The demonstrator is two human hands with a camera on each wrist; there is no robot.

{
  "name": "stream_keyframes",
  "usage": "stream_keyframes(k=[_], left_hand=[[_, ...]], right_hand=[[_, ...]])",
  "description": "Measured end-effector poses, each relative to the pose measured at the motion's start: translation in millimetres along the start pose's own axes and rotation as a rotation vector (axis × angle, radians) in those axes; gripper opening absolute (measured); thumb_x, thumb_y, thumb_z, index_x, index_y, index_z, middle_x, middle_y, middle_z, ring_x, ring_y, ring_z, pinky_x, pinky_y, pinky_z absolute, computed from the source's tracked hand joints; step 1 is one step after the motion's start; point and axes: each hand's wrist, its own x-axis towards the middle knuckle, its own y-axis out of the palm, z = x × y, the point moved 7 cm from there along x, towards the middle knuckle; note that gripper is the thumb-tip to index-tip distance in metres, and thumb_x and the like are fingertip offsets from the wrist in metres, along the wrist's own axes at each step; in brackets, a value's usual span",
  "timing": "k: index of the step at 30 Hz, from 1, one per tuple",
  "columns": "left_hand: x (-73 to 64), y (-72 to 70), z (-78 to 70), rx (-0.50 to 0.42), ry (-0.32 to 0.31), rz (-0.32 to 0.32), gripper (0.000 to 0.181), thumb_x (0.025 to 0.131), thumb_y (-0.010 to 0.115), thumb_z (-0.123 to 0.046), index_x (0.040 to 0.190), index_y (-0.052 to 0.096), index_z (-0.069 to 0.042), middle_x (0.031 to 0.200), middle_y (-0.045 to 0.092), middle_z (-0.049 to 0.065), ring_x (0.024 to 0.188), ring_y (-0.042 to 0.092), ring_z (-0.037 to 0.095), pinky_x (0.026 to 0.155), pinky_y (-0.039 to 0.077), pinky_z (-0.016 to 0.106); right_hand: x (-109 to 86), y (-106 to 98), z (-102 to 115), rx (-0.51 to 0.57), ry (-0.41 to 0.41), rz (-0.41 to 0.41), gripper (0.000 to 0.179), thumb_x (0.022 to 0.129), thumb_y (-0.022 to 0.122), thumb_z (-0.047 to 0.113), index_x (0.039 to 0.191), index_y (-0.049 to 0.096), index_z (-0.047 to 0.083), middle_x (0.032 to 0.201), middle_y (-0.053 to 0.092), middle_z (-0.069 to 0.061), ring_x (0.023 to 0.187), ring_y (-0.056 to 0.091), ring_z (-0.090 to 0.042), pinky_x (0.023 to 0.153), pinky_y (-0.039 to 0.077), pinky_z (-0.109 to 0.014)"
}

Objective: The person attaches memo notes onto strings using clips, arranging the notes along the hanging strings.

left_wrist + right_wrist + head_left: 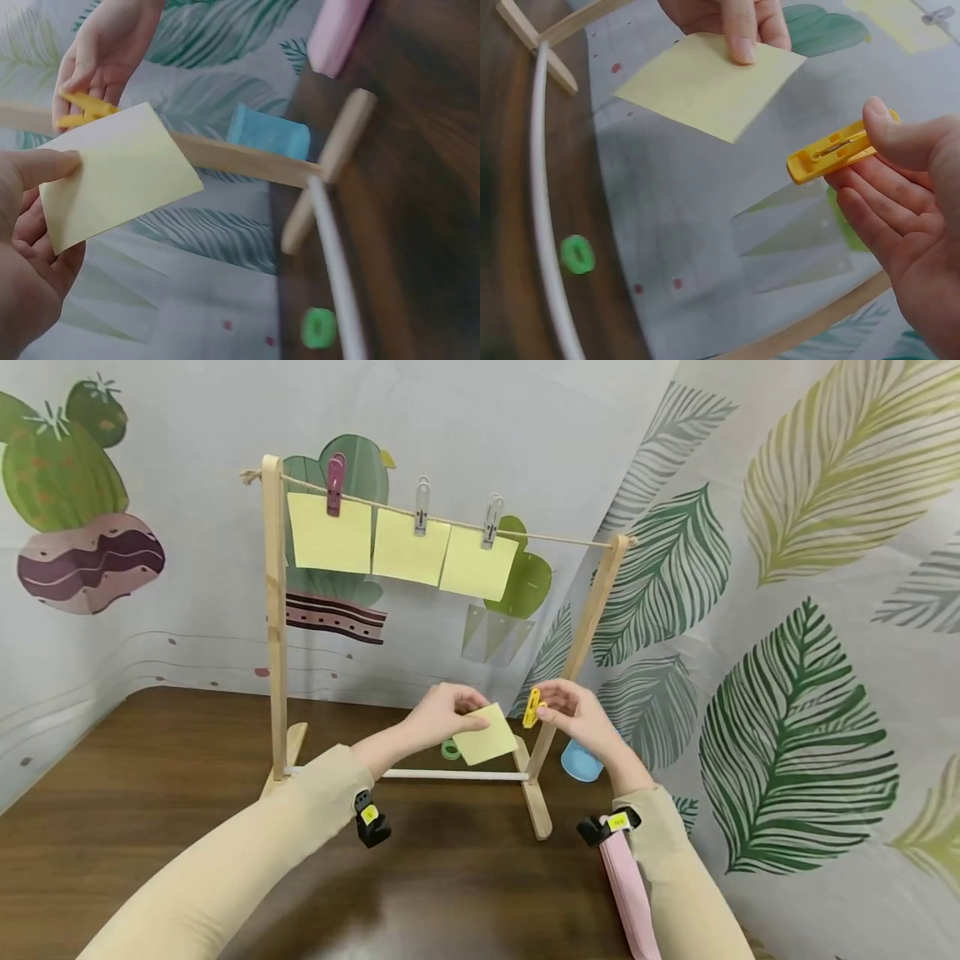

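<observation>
My left hand pinches a square yellow sticky note between thumb and fingers, in front of the wooden frame. To its right, my right hand holds a yellow clothespin between thumb and fingertips; the left wrist view shows the clothespin just beyond the note, apart from it. Above both hands a string runs between the frame's posts. Three yellow notes hang from it side by side, the left one under a dark pink clothespin, the others under a grey clothespin and another grey clothespin.
The wooden frame stands on a dark brown table, with a white bar low across it. Behind the bar lies a green ring. A blue cup stands by the right post. A pink case lies under the right forearm.
</observation>
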Motion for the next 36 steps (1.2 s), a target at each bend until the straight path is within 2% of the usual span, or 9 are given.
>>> stream_keyframes(k=[4, 7, 14, 17, 19, 22, 25, 31, 36], left_hand=[[14.3, -7.4, -25.8, -0.005, 0.048, -0.027, 0.019, 0.085, 0.075, -0.013, 0.101, 0.073, -0.003, 0.096, 0.074, 0.011, 0.082, 0.069, 0.017, 0.067, 0.052, 0.022], [23.6, -12.8, -43.0, -0.029, 0.078, -0.046, 0.018, 0.086, 0.074, -0.012, 0.101, 0.072, -0.002, 0.097, 0.074, 0.012, 0.083, 0.069, 0.019, 0.068, 0.052, 0.022], [39.9, -26.9, -77.6, -0.037, 0.129, -0.082, 0.020, 0.088, 0.072, -0.013, 0.105, 0.071, -0.002, 0.099, 0.074, 0.012, 0.085, 0.070, 0.020, 0.068, 0.052, 0.022], [45.9, -35.0, -91.9, -0.029, 0.155, -0.114, 0.020, 0.089, 0.071, -0.013, 0.106, 0.071, -0.002, 0.099, 0.074, 0.013, 0.084, 0.070, 0.021, 0.068, 0.051, 0.023], [49.0, -40.4, -100.4, -0.024, 0.169, -0.145, 0.020, 0.089, 0.071, -0.013, 0.106, 0.071, -0.002, 0.099, 0.074, 0.012, 0.084, 0.070, 0.021, 0.069, 0.051, 0.023], [52.6, -46.5, -111.6, -0.038, 0.179, -0.186, 0.020, 0.088, 0.071, -0.012, 0.106, 0.071, -0.002, 0.099, 0.074, 0.013, 0.086, 0.070, 0.021, 0.073, 0.052, 0.025], [55.0, -48.9, -121.5, -0.061, 0.183, -0.204, 0.022, 0.088, 0.072, -0.012, 0.107, 0.070, -0.002, 0.100, 0.073, 0.013, 0.089, 0.070, 0.021, 0.078, 0.053, 0.026], [57.8, -52.5, -136.8, -0.108, 0.206, -0.225, 0.022, 0.088, 0.072, -0.011, 0.108, 0.069, -0.001, 0.101, 0.073, 0.013, 0.090, 0.067, 0.020, 0.079, 0.052, 0.025], [60.1, -57.6, -148.9, -0.157, 0.237, -0.267, 0.023, 0.088, 0.072, -0.011, 0.108, 0.068, -0.002, 0.102, 0.073, 0.013, 0.089, 0.067, 0.018, 0.078, 0.051, 0.022]], right_hand=[[15.2, -16.7, 17.4, -0.038, 0.010, -0.026, 0.033, 0.093, 0.062, 0.001, 0.123, 0.055, -0.011, 0.111, 0.062, -0.027, 0.089, 0.062, -0.003, 0.078, 0.054, -0.024], [27.9, -28.7, 29.5, -0.085, 0.015, -0.052, 0.033, 0.093, 0.063, 0.002, 0.123, 0.055, -0.010, 0.113, 0.062, -0.027, 0.089, 0.061, -0.001, 0.079, 0.052, -0.021], [51.1, -52.6, 72.0, -0.183, -0.053, -0.132, 0.032, 0.092, 0.065, 0.001, 0.121, 0.057, -0.010, 0.110, 0.064, -0.028, 0.087, 0.060, 0.003, 0.080, 0.049, -0.013], [58.2, -63.7, 91.0, -0.202, -0.090, -0.184, 0.030, 0.091, 0.066, 0.001, 0.118, 0.058, -0.010, 0.104, 0.066, -0.021, 0.085, 0.061, 0.003, 0.079, 0.049, -0.013], [62.3, -71.6, 102.5, -0.213, -0.111, -0.219, 0.030, 0.091, 0.066, 0.002, 0.117, 0.059, -0.011, 0.100, 0.067, -0.010, 0.085, 0.061, 0.002, 0.080, 0.049, -0.013], [67.2, -83.4, 115.9, -0.204, -0.131, -0.271, 0.030, 0.091, 0.067, 0.003, 0.117, 0.059, -0.010, 0.094, 0.064, 0.008, 0.086, 0.061, 0.001, 0.080, 0.049, -0.013], [70.3, -95.4, 126.4, -0.180, -0.156, -0.327, 0.028, 0.091, 0.066, 0.002, 0.116, 0.060, -0.009, 0.091, 0.062, 0.016, 0.086, 0.061, 0.000, 0.078, 0.048, -0.013], [78.6, -116.3, 145.6, -0.126, -0.203, -0.452, 0.021, 0.089, 0.067, 0.000, 0.110, 0.064, 0.000, 0.090, 0.064, 0.012, 0.084, 0.063, -0.001, 0.075, 0.049, -0.013], [90.6, -126.6, 159.6, -0.110, -0.207, -0.495, 0.017, 0.088, 0.068, 0.000, 0.105, 0.066, 0.006, 0.088, 0.065, 0.010, 0.082, 0.064, -0.003, 0.074, 0.050, -0.013]])
